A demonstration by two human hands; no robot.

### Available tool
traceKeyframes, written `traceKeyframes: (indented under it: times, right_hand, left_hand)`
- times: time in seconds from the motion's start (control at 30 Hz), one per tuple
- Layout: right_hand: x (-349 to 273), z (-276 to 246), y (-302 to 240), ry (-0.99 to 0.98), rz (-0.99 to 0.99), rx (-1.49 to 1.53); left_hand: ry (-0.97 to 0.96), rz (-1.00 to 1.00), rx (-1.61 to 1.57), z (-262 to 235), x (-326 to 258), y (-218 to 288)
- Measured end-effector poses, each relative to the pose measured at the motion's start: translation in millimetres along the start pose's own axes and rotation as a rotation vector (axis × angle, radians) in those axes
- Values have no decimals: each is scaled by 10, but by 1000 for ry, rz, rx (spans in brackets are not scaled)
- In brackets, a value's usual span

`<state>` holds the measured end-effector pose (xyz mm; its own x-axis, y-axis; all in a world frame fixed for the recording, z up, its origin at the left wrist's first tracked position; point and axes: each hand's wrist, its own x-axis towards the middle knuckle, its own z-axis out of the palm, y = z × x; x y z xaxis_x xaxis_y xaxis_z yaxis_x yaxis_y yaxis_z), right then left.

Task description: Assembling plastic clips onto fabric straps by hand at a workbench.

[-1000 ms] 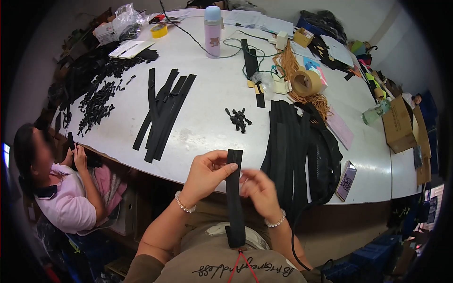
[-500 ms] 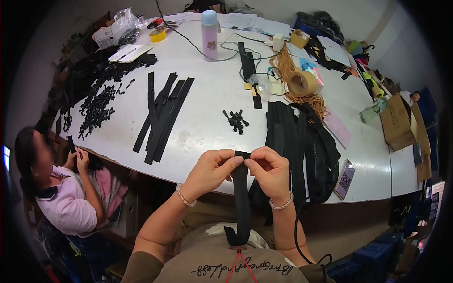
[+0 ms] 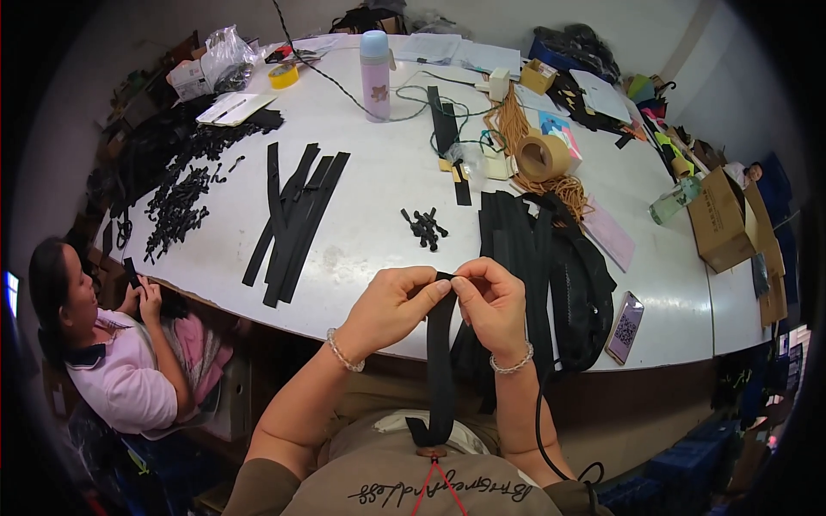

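in the head view, the left hand (image 3: pixel 391 310) and the right hand (image 3: pixel 493 305) meet at the upper end of a long flat black fabric strip (image 3: pixel 440 361), the fingers of both pinched on it. the strip hangs from above the near edge of the smooth white surface (image 3: pixel 370 224), its lower end folded back at the brown shirt (image 3: pixel 301 490). it looks light, soft and limp, hardly fragile, perhaps slightly slick; a fingertip grip by both hands close to the end should keep that part steady while the rest droops. one second earlier, the right hand was off the strip, blurred beside it, and only the left gripped; now both are clamped at the top.
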<state>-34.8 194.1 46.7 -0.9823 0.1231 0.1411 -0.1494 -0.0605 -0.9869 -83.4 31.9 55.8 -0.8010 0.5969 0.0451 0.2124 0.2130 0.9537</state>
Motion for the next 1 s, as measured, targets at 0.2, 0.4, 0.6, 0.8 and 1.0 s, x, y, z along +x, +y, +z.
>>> traceKeyframes:
  times: [0.2,0.4,0.6,0.8,1.0]
  right_hand:
    - [59,60,-85,-9,-97,32]
    - [46,79,-58,150,-285,65]
    - [20,88,-16,118,-169,127]
    - [19,108,73,85,-130,101]
    - [40,267,164,325,-477,-104]
  left_hand:
    - [25,108,-326,86,66,13]
    - [85,63,-595,293,125,-65]
    - [79,65,-501,221,40,-117]
    - [162,30,-545,331,64,9]
    - [308,-3,-800,480,151,-137]
